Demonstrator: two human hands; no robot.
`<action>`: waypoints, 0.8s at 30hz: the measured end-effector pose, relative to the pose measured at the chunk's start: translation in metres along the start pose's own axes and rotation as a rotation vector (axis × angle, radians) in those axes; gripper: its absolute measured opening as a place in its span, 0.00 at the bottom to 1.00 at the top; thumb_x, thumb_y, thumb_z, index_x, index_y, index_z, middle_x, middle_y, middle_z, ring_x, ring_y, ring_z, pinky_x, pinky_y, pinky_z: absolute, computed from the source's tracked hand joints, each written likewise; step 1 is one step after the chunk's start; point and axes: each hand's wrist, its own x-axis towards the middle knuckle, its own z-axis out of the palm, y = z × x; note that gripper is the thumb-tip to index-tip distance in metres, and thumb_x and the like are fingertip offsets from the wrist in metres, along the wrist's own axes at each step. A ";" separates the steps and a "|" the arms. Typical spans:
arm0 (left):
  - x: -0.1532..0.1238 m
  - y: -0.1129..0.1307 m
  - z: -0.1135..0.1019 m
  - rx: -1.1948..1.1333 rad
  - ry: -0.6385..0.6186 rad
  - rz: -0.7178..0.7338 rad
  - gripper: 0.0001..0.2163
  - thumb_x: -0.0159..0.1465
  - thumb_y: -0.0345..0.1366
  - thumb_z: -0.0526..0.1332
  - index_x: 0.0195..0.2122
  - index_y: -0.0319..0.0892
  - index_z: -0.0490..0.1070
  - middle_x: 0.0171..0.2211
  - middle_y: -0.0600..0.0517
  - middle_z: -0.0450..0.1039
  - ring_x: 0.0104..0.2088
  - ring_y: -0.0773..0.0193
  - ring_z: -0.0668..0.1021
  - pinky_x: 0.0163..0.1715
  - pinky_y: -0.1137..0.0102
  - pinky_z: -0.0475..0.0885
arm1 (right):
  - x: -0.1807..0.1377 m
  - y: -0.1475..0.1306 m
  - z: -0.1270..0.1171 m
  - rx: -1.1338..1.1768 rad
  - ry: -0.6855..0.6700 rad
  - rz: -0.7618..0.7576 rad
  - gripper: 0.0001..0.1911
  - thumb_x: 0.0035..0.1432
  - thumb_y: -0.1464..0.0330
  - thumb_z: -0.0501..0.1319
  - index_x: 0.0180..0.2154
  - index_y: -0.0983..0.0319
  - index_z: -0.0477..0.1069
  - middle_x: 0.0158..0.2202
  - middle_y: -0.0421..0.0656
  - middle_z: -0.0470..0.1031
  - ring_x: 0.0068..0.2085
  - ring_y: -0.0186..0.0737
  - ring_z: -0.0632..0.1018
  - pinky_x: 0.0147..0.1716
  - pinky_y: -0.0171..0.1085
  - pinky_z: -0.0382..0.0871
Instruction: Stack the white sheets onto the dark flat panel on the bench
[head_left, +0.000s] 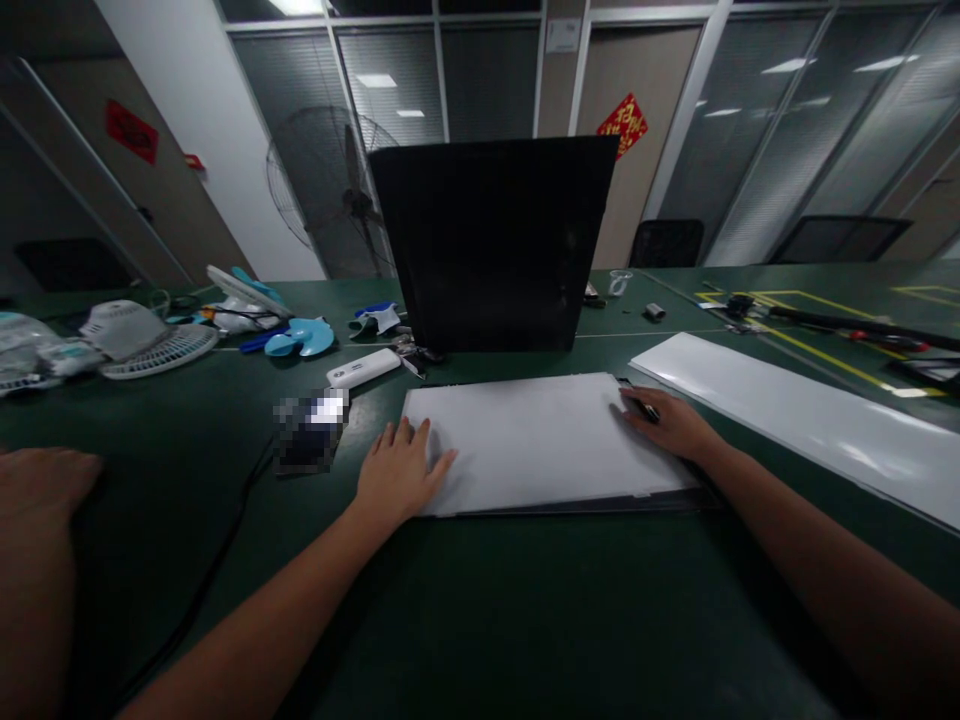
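A white rectangular sheet (pixel 525 440) lies on a dark flat panel (pixel 622 503), whose edge shows along the front. My left hand (pixel 399 468) rests on the sheet's left edge, with its fingers spread and nothing in its grasp. At the sheet's right edge, my right hand (pixel 670 425) is curled around a small black pen-like object (pixel 643 408); its exact kind is unclear. Directly behind the sheet stands a large black panel (pixel 499 245), nearly upright.
Another person's hand (pixel 49 475) rests at the far left. A pixelated phone-like device (pixel 311 432) with a cable and a white stick-shaped device (pixel 364 369) lie left of the sheet. Fan parts (pixel 157 345) sit farther left. A long glossy white sheet (pixel 795 420) is on the right.
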 end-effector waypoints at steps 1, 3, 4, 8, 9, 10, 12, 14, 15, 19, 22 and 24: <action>0.002 -0.002 0.003 -0.012 -0.013 -0.008 0.38 0.73 0.61 0.46 0.73 0.36 0.61 0.71 0.31 0.61 0.71 0.34 0.66 0.67 0.46 0.63 | 0.000 0.001 0.000 -0.019 0.006 0.021 0.31 0.65 0.51 0.60 0.64 0.56 0.75 0.62 0.49 0.77 0.59 0.59 0.78 0.62 0.58 0.72; 0.005 -0.005 0.007 -0.040 -0.024 -0.010 0.38 0.73 0.61 0.47 0.73 0.36 0.60 0.71 0.30 0.61 0.70 0.36 0.67 0.66 0.47 0.65 | 0.001 0.002 -0.001 -0.046 0.007 0.068 0.32 0.65 0.50 0.60 0.64 0.57 0.75 0.61 0.50 0.78 0.57 0.60 0.80 0.60 0.58 0.73; 0.005 -0.005 0.008 -0.053 -0.024 -0.004 0.38 0.73 0.60 0.47 0.72 0.35 0.60 0.72 0.30 0.60 0.71 0.36 0.66 0.66 0.47 0.66 | 0.001 0.002 -0.001 -0.049 0.001 0.083 0.32 0.65 0.50 0.59 0.64 0.57 0.75 0.60 0.50 0.78 0.57 0.60 0.80 0.59 0.58 0.74; 0.005 -0.002 0.009 -0.080 -0.021 0.044 0.35 0.74 0.56 0.49 0.71 0.33 0.62 0.72 0.31 0.60 0.71 0.39 0.65 0.69 0.50 0.63 | 0.001 -0.001 -0.004 -0.021 0.020 0.132 0.27 0.66 0.52 0.57 0.58 0.58 0.80 0.57 0.48 0.81 0.55 0.58 0.81 0.59 0.55 0.74; 0.005 -0.001 0.009 -0.085 -0.024 0.050 0.34 0.75 0.56 0.49 0.71 0.33 0.62 0.72 0.31 0.60 0.72 0.40 0.66 0.69 0.51 0.63 | 0.001 -0.003 -0.006 -0.018 0.032 0.153 0.26 0.67 0.53 0.57 0.57 0.58 0.81 0.56 0.47 0.82 0.54 0.57 0.82 0.58 0.54 0.75; 0.005 -0.001 0.009 -0.089 -0.029 0.053 0.34 0.75 0.55 0.49 0.71 0.33 0.62 0.72 0.32 0.60 0.72 0.40 0.66 0.70 0.51 0.63 | 0.001 -0.006 -0.007 -0.023 0.041 0.182 0.26 0.67 0.53 0.57 0.56 0.57 0.82 0.54 0.47 0.83 0.53 0.57 0.83 0.57 0.53 0.76; 0.005 -0.001 0.009 -0.093 -0.041 0.058 0.33 0.75 0.54 0.49 0.71 0.34 0.62 0.73 0.32 0.59 0.72 0.40 0.65 0.69 0.50 0.63 | 0.000 -0.010 -0.011 -0.047 0.044 0.248 0.26 0.67 0.52 0.56 0.56 0.57 0.82 0.49 0.47 0.84 0.47 0.57 0.85 0.52 0.53 0.77; 0.006 -0.002 0.009 -0.092 -0.048 0.060 0.33 0.74 0.54 0.50 0.71 0.33 0.62 0.73 0.32 0.58 0.72 0.40 0.64 0.69 0.50 0.63 | -0.001 -0.012 -0.014 -0.066 0.044 0.296 0.27 0.67 0.51 0.56 0.56 0.56 0.81 0.46 0.47 0.85 0.41 0.57 0.85 0.47 0.53 0.78; 0.006 -0.002 0.009 -0.093 -0.048 0.058 0.33 0.74 0.53 0.51 0.71 0.33 0.62 0.73 0.32 0.58 0.73 0.40 0.64 0.69 0.49 0.63 | -0.001 -0.012 -0.015 -0.067 0.046 0.303 0.27 0.67 0.51 0.56 0.56 0.56 0.81 0.45 0.47 0.85 0.40 0.56 0.85 0.46 0.53 0.78; 0.007 -0.003 0.010 -0.104 -0.035 0.066 0.33 0.74 0.53 0.51 0.71 0.34 0.63 0.73 0.33 0.58 0.73 0.40 0.63 0.70 0.50 0.63 | -0.001 -0.009 -0.012 -0.058 0.047 0.234 0.26 0.67 0.51 0.56 0.56 0.55 0.82 0.48 0.47 0.85 0.41 0.54 0.84 0.44 0.50 0.78; 0.007 -0.003 0.010 -0.094 -0.038 0.090 0.32 0.74 0.52 0.50 0.70 0.33 0.63 0.73 0.32 0.59 0.73 0.41 0.63 0.70 0.51 0.62 | 0.000 -0.005 -0.009 -0.055 0.056 0.201 0.26 0.66 0.50 0.57 0.55 0.55 0.82 0.48 0.48 0.84 0.40 0.52 0.84 0.43 0.49 0.78; 0.007 -0.003 0.010 -0.082 -0.032 0.094 0.32 0.74 0.52 0.51 0.70 0.33 0.64 0.72 0.32 0.59 0.72 0.40 0.64 0.71 0.51 0.62 | 0.000 -0.001 -0.008 -0.031 0.082 0.199 0.24 0.65 0.51 0.58 0.54 0.54 0.82 0.50 0.47 0.84 0.39 0.50 0.83 0.43 0.49 0.78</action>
